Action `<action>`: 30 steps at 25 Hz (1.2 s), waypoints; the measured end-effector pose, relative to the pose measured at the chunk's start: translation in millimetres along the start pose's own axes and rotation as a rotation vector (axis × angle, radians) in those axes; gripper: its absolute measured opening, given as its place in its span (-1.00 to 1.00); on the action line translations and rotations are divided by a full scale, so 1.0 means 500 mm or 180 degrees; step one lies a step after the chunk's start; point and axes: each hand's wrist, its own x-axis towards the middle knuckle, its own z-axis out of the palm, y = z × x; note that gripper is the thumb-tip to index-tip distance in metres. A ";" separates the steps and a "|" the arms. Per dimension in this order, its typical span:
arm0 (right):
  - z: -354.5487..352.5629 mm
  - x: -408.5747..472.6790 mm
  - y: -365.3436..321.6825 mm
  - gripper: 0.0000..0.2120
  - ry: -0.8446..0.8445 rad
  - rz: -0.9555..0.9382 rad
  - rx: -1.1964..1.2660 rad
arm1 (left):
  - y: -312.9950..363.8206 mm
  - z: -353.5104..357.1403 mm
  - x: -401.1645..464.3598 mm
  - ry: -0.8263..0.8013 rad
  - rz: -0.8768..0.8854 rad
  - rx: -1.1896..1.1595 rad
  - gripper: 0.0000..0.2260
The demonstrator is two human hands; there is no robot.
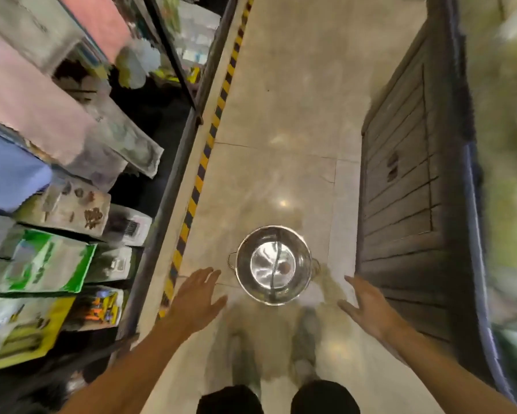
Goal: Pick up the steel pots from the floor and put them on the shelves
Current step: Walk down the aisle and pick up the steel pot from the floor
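Note:
A shiny steel pot (pixel 272 264) with two small side handles stands upright on the pale floor, its mouth facing up. My left hand (pixel 198 297) hovers open just left of and nearer to me than the pot, fingers spread, not touching it. On the other side my right hand (pixel 367 306) is open too, a short way from the pot's right handle. Both forearms reach down from the bottom of the view. The shelves (pixel 173 162) run along the left side.
The shelves on the left hold boxed goods and packets (pixel 45 264). A yellow-and-black striped strip (pixel 203 165) marks the floor along the shelf's base. A dark slatted cabinet (pixel 406 186) bounds the aisle on the right. My feet show blurred below the pot.

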 end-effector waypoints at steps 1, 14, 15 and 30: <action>0.038 0.071 0.030 -0.37 -0.0127 0.0067 0.0049 | -0.010 0.052 0.056 -0.0039 -0.0056 -0.0059 -0.21; 0.570 0.710 0.334 0.02 0.0105 0.0810 0.0811 | -0.227 0.714 0.624 0.0023 -0.0851 -0.0754 -0.02; 0.592 0.723 0.340 0.05 0.0187 0.0824 0.0818 | -0.232 0.734 0.642 0.0054 -0.0942 -0.0872 0.01; 0.308 0.561 0.109 -0.18 0.0768 0.0379 0.0900 | -0.226 0.362 0.455 0.0910 -0.0923 -0.1724 -0.04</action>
